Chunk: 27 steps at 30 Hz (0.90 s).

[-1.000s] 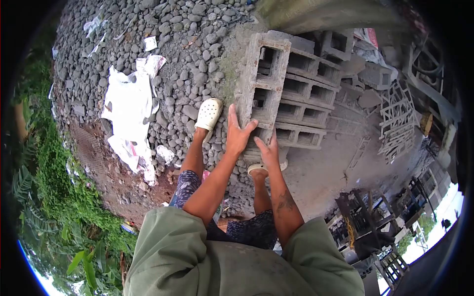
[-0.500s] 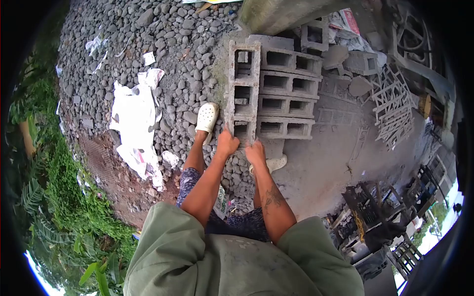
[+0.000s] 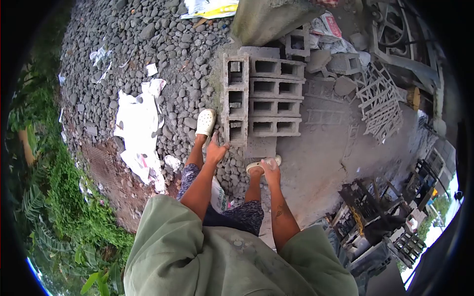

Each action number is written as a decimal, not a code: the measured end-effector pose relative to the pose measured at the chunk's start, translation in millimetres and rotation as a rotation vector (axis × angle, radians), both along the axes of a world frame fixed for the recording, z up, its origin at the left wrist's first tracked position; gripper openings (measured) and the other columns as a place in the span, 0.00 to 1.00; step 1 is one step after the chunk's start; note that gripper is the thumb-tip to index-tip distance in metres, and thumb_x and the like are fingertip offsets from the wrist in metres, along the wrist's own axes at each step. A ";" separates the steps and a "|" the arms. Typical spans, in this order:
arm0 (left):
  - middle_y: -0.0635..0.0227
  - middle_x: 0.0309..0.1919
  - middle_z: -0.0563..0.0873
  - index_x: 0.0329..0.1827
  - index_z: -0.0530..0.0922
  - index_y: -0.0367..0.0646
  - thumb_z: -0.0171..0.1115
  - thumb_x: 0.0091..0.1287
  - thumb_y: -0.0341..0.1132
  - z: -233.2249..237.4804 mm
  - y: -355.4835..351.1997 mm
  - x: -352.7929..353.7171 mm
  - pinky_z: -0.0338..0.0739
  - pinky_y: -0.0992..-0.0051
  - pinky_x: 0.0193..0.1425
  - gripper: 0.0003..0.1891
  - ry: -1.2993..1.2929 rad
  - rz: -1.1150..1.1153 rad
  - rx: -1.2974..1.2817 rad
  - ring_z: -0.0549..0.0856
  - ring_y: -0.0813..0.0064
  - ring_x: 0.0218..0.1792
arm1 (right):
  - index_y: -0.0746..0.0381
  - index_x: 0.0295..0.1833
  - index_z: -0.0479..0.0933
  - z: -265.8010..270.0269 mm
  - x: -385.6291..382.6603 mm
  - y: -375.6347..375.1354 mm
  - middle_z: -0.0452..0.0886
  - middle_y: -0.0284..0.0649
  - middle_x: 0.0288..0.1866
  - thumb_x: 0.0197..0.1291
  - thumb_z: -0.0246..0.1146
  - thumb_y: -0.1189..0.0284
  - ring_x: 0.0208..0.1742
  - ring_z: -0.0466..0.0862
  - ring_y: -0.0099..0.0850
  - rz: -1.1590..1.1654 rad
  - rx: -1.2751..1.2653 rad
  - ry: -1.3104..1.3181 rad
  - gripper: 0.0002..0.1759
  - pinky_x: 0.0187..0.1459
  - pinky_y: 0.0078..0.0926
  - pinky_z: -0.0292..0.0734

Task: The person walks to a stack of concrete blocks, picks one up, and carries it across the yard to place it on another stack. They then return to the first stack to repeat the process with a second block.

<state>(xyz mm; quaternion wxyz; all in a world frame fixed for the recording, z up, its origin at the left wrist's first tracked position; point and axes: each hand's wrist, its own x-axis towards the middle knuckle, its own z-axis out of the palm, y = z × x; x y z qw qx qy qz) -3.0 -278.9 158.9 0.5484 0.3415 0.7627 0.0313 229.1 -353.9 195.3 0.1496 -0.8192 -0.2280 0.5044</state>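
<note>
A long hollow concrete block (image 3: 225, 118) lies at the left of a stack of hollow blocks (image 3: 275, 116), its openings facing up. My left hand (image 3: 216, 151) is just below its lower end, over the gravel, empty with fingers apart. My right hand (image 3: 270, 166) hangs to the lower right of the block, near my right shoe (image 3: 254, 167), also empty with its fingers loosely apart. Neither hand appears to touch the blocks.
Gravel (image 3: 182, 44) with a white torn sheet (image 3: 136, 123) spreads at the left. A concrete post (image 3: 256, 24) stands behind the blocks. Broken blocks (image 3: 344, 64) and a metal lattice (image 3: 377, 101) lie at the right. Charred wooden objects (image 3: 368, 207) stand at the lower right.
Both hands have let go of the near end of the long block and moved apart, the right one down and to the right. The view has shifted slightly.
</note>
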 end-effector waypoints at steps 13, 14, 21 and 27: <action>0.49 0.35 0.82 0.39 0.80 0.39 0.57 0.48 0.38 43.8 12.6 -36.9 0.75 0.64 0.48 0.17 0.172 -0.549 0.078 0.82 0.52 0.40 | 0.64 0.52 0.72 109.5 77.6 -234.4 0.81 0.43 0.43 0.63 0.49 0.57 0.41 0.81 0.33 -0.533 -0.191 0.245 0.23 0.38 0.26 0.74; 0.49 0.38 0.82 0.43 0.80 0.40 0.58 0.50 0.39 56.9 22.0 -29.7 0.75 0.64 0.48 0.18 0.216 -0.637 0.001 0.82 0.54 0.41 | 0.64 0.52 0.72 120.5 78.6 -239.0 0.80 0.44 0.45 0.63 0.48 0.56 0.42 0.81 0.33 -0.526 -0.209 0.258 0.23 0.38 0.28 0.74; 0.49 0.38 0.82 0.43 0.80 0.45 0.60 0.47 0.38 130.6 34.6 37.0 0.75 0.64 0.49 0.19 0.322 -0.717 0.183 0.81 0.54 0.42 | 0.67 0.57 0.66 134.5 148.5 -285.1 0.78 0.46 0.49 0.64 0.44 0.58 0.47 0.79 0.37 -0.635 -0.126 0.353 0.25 0.39 0.30 0.73; 0.48 0.38 0.81 0.38 0.80 0.40 0.54 0.47 0.38 183.9 -4.9 187.6 0.74 0.60 0.50 0.17 0.196 -0.867 0.344 0.80 0.50 0.43 | 0.71 0.54 0.67 185.7 270.1 -329.1 0.79 0.50 0.46 0.64 0.44 0.59 0.46 0.80 0.39 -0.673 0.013 0.150 0.26 0.44 0.37 0.74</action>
